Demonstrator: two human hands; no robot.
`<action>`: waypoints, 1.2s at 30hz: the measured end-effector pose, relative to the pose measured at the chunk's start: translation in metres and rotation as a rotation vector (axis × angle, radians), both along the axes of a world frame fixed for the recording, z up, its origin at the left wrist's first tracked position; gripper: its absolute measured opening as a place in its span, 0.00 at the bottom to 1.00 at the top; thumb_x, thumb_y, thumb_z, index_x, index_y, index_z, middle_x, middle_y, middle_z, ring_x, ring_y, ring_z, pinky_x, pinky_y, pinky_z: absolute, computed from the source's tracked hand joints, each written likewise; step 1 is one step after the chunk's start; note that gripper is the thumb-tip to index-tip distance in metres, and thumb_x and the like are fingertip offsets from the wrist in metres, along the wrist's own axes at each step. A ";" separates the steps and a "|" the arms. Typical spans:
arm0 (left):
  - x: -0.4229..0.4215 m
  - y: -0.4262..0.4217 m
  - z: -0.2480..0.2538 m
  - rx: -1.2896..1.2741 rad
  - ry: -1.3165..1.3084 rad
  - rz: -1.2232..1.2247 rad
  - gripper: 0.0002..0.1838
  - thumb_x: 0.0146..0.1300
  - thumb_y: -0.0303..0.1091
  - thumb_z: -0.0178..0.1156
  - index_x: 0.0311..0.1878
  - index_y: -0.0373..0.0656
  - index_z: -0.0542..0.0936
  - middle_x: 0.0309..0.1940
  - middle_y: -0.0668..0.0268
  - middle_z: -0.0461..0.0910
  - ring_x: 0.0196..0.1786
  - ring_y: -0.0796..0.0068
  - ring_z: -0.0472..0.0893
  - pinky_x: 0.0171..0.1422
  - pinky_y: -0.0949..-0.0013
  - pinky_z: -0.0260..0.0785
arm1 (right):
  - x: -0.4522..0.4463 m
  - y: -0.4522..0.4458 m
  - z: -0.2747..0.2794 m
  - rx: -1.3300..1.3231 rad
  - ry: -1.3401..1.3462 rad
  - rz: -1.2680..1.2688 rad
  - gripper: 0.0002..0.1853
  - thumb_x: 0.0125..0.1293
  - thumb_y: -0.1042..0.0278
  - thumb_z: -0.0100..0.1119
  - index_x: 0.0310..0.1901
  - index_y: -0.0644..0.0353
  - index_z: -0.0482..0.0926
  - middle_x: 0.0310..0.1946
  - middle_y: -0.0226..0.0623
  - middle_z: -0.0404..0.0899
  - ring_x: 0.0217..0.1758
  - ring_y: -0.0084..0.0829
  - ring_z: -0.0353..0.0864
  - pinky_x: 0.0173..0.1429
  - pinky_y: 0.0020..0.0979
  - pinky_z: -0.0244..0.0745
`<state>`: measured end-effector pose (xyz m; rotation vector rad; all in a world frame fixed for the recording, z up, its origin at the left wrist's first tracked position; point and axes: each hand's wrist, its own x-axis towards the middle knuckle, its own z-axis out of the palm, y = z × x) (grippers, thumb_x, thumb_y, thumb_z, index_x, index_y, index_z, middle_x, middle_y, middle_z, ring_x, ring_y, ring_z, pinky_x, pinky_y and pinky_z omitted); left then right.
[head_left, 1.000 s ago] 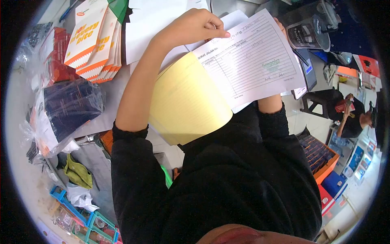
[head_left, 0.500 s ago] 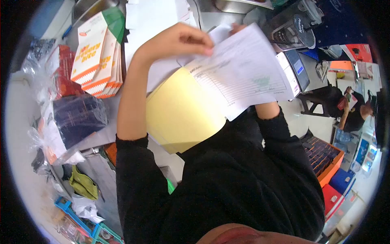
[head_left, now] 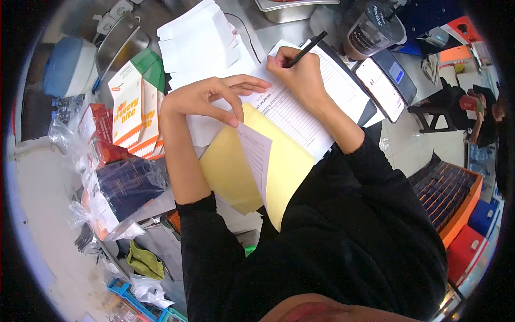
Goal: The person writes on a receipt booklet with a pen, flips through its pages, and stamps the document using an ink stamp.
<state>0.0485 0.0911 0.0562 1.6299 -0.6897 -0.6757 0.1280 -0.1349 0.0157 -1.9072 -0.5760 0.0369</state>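
Observation:
My right hand (head_left: 300, 72) grips a black pen (head_left: 313, 45), tilted up over a white printed form (head_left: 295, 115) with ruled lines. Below my left hand (head_left: 212, 99), a yellow sheet (head_left: 284, 174) and a folded-back printed sheet (head_left: 257, 155) hang over the near edge of the form. The thumb and a finger of my left hand meet at the folded sheet's top corner, while other fingers stretch across the form. Whether the pen tip touches the paper is hidden behind my right hand.
White papers (head_left: 201, 40) lie behind my left hand, beside orange-and-white boxes (head_left: 129, 107). On the right are a phone (head_left: 380, 88) and a lidded drink cup (head_left: 373, 32). A metal tray (head_left: 292, 12) stands at the back. Another person (head_left: 480, 112) is at far right.
The lifted white page now lies flat, and a sheet is folded back over the yellow one. My right hand has come from behind the page and now holds a pen. My left hand moved down.

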 end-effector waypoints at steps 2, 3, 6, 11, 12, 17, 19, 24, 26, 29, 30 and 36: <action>0.000 0.000 -0.004 0.007 -0.013 0.027 0.05 0.52 0.31 0.75 0.31 0.44 0.89 0.74 0.51 0.65 0.77 0.52 0.62 0.81 0.50 0.50 | 0.000 -0.001 -0.001 -0.017 -0.033 0.002 0.15 0.61 0.65 0.66 0.24 0.67 0.77 0.15 0.39 0.74 0.17 0.26 0.72 0.28 0.30 0.70; -0.001 0.000 -0.006 0.010 -0.019 0.044 0.06 0.53 0.33 0.75 0.31 0.44 0.89 0.74 0.53 0.66 0.77 0.55 0.64 0.81 0.52 0.51 | 0.001 -0.001 0.000 -0.036 -0.051 0.005 0.14 0.61 0.65 0.66 0.24 0.67 0.78 0.15 0.40 0.75 0.17 0.27 0.73 0.28 0.30 0.71; -0.002 -0.001 -0.006 0.013 0.010 0.054 0.06 0.53 0.33 0.75 0.32 0.44 0.89 0.74 0.53 0.66 0.77 0.56 0.63 0.81 0.53 0.51 | 0.000 0.000 0.000 -0.066 -0.098 0.032 0.14 0.61 0.65 0.66 0.24 0.67 0.79 0.16 0.41 0.76 0.18 0.29 0.76 0.29 0.31 0.72; -0.003 -0.002 0.000 0.066 -0.014 0.051 0.05 0.54 0.32 0.75 0.32 0.44 0.89 0.72 0.52 0.68 0.78 0.57 0.62 0.81 0.54 0.52 | -0.001 0.000 -0.002 -0.054 -0.106 0.057 0.13 0.61 0.66 0.66 0.25 0.66 0.79 0.16 0.41 0.77 0.18 0.31 0.77 0.29 0.30 0.73; -0.002 -0.002 0.000 0.079 -0.015 0.046 0.05 0.54 0.32 0.75 0.32 0.44 0.89 0.72 0.52 0.68 0.78 0.57 0.62 0.81 0.54 0.52 | -0.002 0.000 -0.004 -0.049 -0.120 0.066 0.13 0.62 0.66 0.66 0.25 0.66 0.79 0.16 0.41 0.77 0.18 0.31 0.77 0.29 0.30 0.73; -0.002 -0.002 -0.003 0.045 -0.042 0.056 0.04 0.55 0.32 0.74 0.32 0.44 0.89 0.70 0.51 0.71 0.77 0.56 0.63 0.80 0.54 0.54 | -0.002 0.000 -0.006 -0.044 -0.139 0.019 0.13 0.61 0.66 0.66 0.25 0.66 0.79 0.16 0.40 0.76 0.18 0.33 0.76 0.30 0.30 0.73; -0.002 -0.001 -0.005 0.064 -0.067 0.055 0.04 0.56 0.32 0.74 0.32 0.44 0.89 0.70 0.50 0.72 0.77 0.56 0.64 0.80 0.54 0.55 | -0.001 0.000 -0.004 -0.051 -0.132 0.021 0.13 0.60 0.66 0.67 0.24 0.66 0.79 0.15 0.40 0.75 0.18 0.33 0.76 0.30 0.30 0.73; 0.001 -0.001 -0.009 0.045 -0.102 0.046 0.04 0.55 0.33 0.74 0.32 0.45 0.89 0.71 0.52 0.71 0.77 0.56 0.65 0.79 0.53 0.56 | -0.001 -0.001 -0.005 -0.080 -0.177 0.064 0.13 0.60 0.66 0.67 0.24 0.66 0.79 0.15 0.39 0.76 0.18 0.32 0.75 0.29 0.30 0.72; 0.000 0.000 -0.008 0.043 -0.097 0.053 0.04 0.55 0.33 0.74 0.32 0.46 0.89 0.71 0.53 0.71 0.76 0.56 0.66 0.79 0.54 0.57 | 0.001 -0.001 -0.008 -0.036 -0.128 0.016 0.13 0.60 0.66 0.67 0.24 0.66 0.79 0.15 0.40 0.76 0.18 0.31 0.76 0.29 0.30 0.72; 0.000 0.001 -0.007 0.052 -0.082 0.062 0.04 0.55 0.33 0.74 0.32 0.46 0.89 0.71 0.53 0.71 0.75 0.55 0.67 0.78 0.53 0.59 | 0.002 0.000 -0.008 -0.036 -0.096 0.007 0.13 0.60 0.65 0.67 0.24 0.66 0.79 0.15 0.40 0.76 0.18 0.31 0.76 0.30 0.30 0.72; 0.000 0.001 -0.008 0.057 -0.094 0.062 0.04 0.55 0.33 0.75 0.32 0.46 0.89 0.71 0.53 0.71 0.75 0.55 0.67 0.78 0.53 0.59 | 0.002 0.000 -0.008 -0.049 -0.092 0.013 0.13 0.59 0.65 0.67 0.24 0.66 0.79 0.15 0.40 0.76 0.18 0.31 0.76 0.30 0.30 0.72; -0.001 0.003 -0.013 0.050 -0.088 0.067 0.04 0.55 0.33 0.75 0.33 0.46 0.89 0.72 0.54 0.70 0.75 0.56 0.67 0.76 0.53 0.61 | 0.000 -0.002 -0.009 -0.059 -0.138 -0.001 0.14 0.61 0.64 0.67 0.25 0.66 0.79 0.16 0.42 0.76 0.18 0.33 0.75 0.30 0.31 0.72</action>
